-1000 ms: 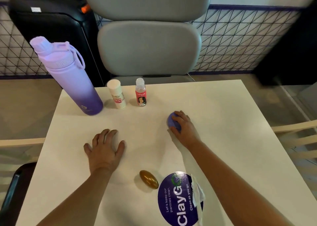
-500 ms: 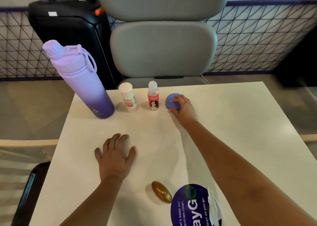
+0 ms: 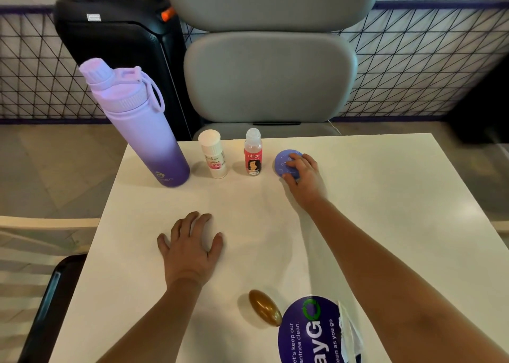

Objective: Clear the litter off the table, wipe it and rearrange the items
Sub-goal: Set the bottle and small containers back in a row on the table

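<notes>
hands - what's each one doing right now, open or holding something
Left hand: open, flat on the table, holding nothing.
Right hand: fingers curled on the round blue case, gripping it.

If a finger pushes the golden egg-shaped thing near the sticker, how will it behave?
The golden egg lies on its side and looks smooth and rounded, so it would probably roll or spin rather than slide. Its glossy surface may be slippery to pinch.

Table top (image 3: 371, 197) smooth, matt white; water bottle (image 3: 143, 131) matt purple; egg-shaped object (image 3: 264, 307) glossy gold; small bottle (image 3: 253, 153) clear plastic.
</notes>
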Demonstrator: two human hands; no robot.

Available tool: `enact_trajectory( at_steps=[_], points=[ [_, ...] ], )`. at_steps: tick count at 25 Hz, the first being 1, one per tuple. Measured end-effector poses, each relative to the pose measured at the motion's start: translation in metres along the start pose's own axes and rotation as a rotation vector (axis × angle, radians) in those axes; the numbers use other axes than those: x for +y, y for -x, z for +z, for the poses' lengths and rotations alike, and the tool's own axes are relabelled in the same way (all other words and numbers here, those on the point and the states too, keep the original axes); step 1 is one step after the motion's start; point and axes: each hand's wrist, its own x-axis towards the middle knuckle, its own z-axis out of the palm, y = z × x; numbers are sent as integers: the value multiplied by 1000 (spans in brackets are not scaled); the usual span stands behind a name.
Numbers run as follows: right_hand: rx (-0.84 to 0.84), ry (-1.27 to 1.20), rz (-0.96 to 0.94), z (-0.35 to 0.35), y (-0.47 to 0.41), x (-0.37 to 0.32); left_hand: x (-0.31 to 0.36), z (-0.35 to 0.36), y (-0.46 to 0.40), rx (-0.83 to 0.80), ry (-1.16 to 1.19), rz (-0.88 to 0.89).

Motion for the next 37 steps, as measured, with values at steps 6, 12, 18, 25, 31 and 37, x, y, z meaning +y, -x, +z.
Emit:
enact_trajectory(
  at_steps=[6, 12, 18, 25, 31, 37],
  points=[
    [160, -109, -129, -11, 20, -5, 0, 0, -2, 8, -1, 4],
    [33, -664, -174, -33, 153, -3, 2, -1, -4, -22, 1, -4],
    [-296, -310, -331, -19, 233, -16, 2, -4, -3, 8, 20, 18],
    [-223, -333, -79, -20, 225, -22, 1, 3, 2, 42, 35, 14],
    [107, -268, 80, -55, 131, 26, -1, 5, 0, 37, 35, 10],
    [117, -215, 169, -65, 36, 53, 0, 3, 3, 33, 19, 24]
  ],
)
